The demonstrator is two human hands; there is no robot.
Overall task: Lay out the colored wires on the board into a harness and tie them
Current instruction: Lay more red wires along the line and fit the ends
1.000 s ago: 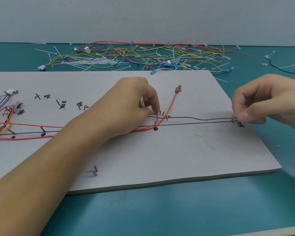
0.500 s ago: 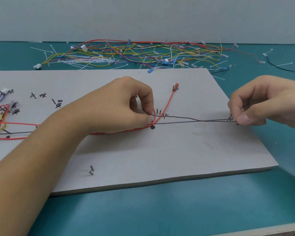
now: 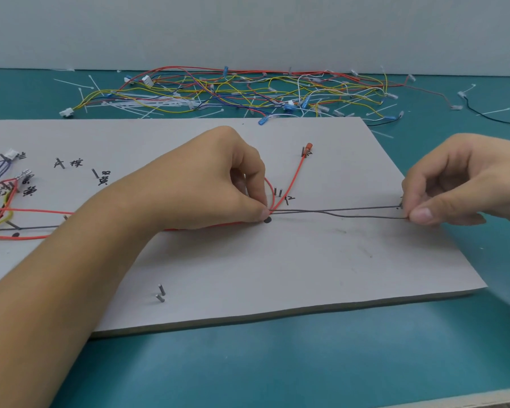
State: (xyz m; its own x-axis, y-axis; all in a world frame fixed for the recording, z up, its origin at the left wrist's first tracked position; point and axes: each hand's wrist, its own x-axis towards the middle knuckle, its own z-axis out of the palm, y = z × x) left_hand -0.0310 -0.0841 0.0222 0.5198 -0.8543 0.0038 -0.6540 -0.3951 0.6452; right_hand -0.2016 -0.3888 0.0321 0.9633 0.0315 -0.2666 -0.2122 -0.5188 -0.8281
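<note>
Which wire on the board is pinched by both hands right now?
The dark grey wire, stretched between the left hand and the right hand. The red wire reaches only the left hand.

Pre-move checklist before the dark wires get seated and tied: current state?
1. Junction held: ok, left hand grip pinches red wire and dark wires by the black dot.
2. Far end held: ok, right hand grip pinches the dark wires there.
3. Dark wires parallel: not ok, they cross mid-span.
4. Red wire routed: ok, it runs up to the red terminal beside a pin.
5. Right-end seating: cannot tell, fingers cover that spot.
</note>
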